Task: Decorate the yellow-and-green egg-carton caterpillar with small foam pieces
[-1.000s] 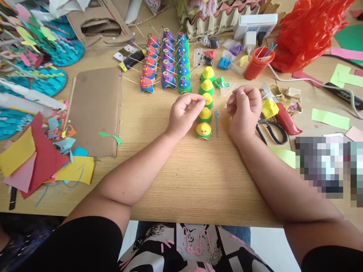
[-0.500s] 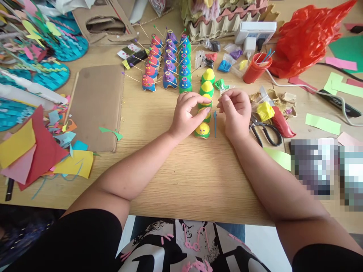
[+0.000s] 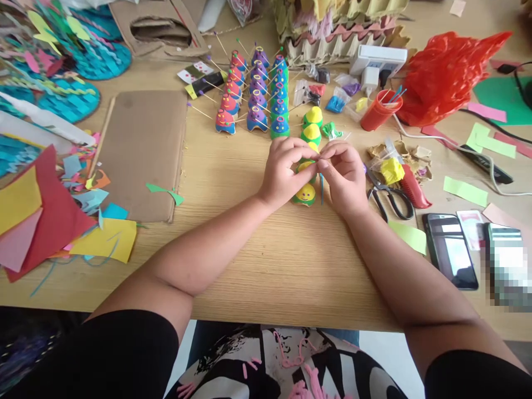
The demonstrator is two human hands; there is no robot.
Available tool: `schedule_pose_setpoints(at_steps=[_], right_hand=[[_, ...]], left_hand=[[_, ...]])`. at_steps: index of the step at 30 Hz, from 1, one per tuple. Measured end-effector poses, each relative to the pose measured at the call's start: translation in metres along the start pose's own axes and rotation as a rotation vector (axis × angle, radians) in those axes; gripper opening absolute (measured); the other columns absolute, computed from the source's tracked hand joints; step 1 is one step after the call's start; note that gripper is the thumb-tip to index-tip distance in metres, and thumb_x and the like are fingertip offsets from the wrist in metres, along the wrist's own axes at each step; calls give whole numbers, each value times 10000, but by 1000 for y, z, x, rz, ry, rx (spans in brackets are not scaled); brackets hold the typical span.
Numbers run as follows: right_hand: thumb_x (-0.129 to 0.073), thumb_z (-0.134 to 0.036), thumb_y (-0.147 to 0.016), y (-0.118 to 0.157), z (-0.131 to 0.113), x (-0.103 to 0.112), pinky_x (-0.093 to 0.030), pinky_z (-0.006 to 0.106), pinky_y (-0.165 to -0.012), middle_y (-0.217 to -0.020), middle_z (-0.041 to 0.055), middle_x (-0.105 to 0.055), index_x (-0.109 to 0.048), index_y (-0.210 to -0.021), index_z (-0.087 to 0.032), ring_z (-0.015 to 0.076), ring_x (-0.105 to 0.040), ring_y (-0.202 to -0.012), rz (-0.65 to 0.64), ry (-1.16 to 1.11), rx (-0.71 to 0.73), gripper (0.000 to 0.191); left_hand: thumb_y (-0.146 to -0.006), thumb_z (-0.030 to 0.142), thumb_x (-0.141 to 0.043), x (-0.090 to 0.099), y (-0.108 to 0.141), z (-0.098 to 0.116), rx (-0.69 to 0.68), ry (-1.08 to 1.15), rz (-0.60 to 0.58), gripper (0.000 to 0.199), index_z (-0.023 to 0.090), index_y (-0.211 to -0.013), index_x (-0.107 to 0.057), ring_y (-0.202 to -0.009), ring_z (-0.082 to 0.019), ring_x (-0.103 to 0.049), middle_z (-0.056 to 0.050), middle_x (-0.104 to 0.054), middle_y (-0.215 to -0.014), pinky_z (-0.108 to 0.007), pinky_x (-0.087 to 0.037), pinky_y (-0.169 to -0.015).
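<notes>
My left hand (image 3: 283,173) and my right hand (image 3: 344,178) meet at the fingertips, thumbs and forefingers pinched together. Whatever is between them is too small to make out. Below and behind the fingers runs a yellow-and-green caterpillar made of egg-carton humps; its front hump (image 3: 305,194) has a small smiling face, and its middle is partly hidden by my hands. Beside it lies a thin blue stick (image 3: 321,189), partly covered by my right hand. Farther back stand three finished-looking caterpillars: red-and-blue (image 3: 225,120), purple-and-blue (image 3: 257,117) and blue-and-green (image 3: 280,126), with pin-like antennae.
Scissors (image 3: 399,204), a yellow clay lump (image 3: 391,170) and a phone (image 3: 452,252) lie right. Behind are clay packets (image 3: 336,103), a red cup (image 3: 376,113), a power strip (image 3: 378,60) and a red plastic bag (image 3: 444,77). Cardboard (image 3: 139,155) and paper scraps (image 3: 108,238) lie left.
My hands were apart with a gap between them; now the fingertips touch over the yellow-and-green caterpillar. The view has shifted slightly.
</notes>
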State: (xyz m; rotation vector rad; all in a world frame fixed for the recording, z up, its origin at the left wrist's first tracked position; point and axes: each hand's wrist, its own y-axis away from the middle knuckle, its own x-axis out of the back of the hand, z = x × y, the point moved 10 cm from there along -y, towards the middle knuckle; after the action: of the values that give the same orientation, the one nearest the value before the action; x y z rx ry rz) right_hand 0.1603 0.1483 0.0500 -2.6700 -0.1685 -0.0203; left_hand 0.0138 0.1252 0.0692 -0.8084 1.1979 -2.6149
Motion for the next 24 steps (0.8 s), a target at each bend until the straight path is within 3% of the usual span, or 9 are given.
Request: schedule_pose_setpoints(at_steps=[3, 6, 8, 10, 11, 14, 17, 24], right_hand=[[-626, -753, -962, -2, -2, 14, -591, 373, -786, -993, 38, -634, -635, -1037, -297, 206, -672, -922, 80, 150, -11, 462], [-546, -605, -1045, -7, -11, 31, -532, 370, -714, -874, 36, -617, -628, -1031, -282, 205, -638, -806, 124, 403, -129, 333], [-654, -423, -995, -8, -16, 32, -481, 363, -686, -810, 20, -613, -641, -968, -266, 182, -587, -719, 18, 582, -250, 161], [-743, -288, -903, -2, -17, 23, -448, 363, -679, -764, 9, -632, -663, -928, -251, 171, -565, -678, -197, 790, -372, 91], [-756, -260, -876, 3, -19, 20, -432, 364, -680, -749, 10, -643, -671, -908, -243, 174, -567, -679, -278, 892, -406, 92], [-743, -268, -867, 17, -20, 20, -405, 371, -701, -785, 33, -695, -666, -876, -224, 194, -587, -721, -340, 1118, -501, 89], [-722, -273, -863, 29, -10, 16, -402, 365, -715, -811, 49, -727, -637, -792, -218, 205, -604, -755, -393, 1186, -598, 123], [-639, -198, -833, 29, -4, 17, -390, 366, -708, -793, 71, -734, -613, -710, -222, 241, -642, -817, -356, 1247, -689, 128]], left_hand=[[-1062, 507, -670, -1, -1, -8, 35, 4, 10, 231, 295, -1010, -748, -1069, -194, -724, -5, -791, -1026, -421, -554, -1042], [-1066, 529, -653, -1, -1, -18, 87, 23, 35, 252, 298, -1021, -743, -1085, -203, -734, -11, -802, -1030, -429, -560, -1055], [-1065, 526, -657, -2, -1, -22, 109, 31, 44, 246, 302, -1008, -741, -1089, -207, -739, -18, -808, -1031, -434, -565, -1055], [-1061, 505, -672, -2, -1, -25, 120, 58, 59, 222, 304, -990, -735, -1080, -208, -743, -20, -811, -1026, -436, -567, -1052], [-1058, 491, -682, -2, -1, -25, 124, 76, 70, 206, 305, -983, -731, -1072, -207, -745, -19, -812, -1022, -435, -568, -1049], [-1048, 445, -709, 0, -2, -26, 133, 116, 100, 167, 301, -964, -723, -1051, -202, -747, -14, -811, -1002, -425, -565, -1038], [-1047, 406, -714, -2, -2, -27, 148, 122, 94, 139, 293, -965, -720, -1059, -196, -745, -6, -808, -1005, -413, -552, -1053], [-1041, 355, -722, -4, -2, -28, 158, 135, 99, 106, 280, -967, -722, -1053, -186, -743, 0, -812, -1010, -395, -542, -1048]])
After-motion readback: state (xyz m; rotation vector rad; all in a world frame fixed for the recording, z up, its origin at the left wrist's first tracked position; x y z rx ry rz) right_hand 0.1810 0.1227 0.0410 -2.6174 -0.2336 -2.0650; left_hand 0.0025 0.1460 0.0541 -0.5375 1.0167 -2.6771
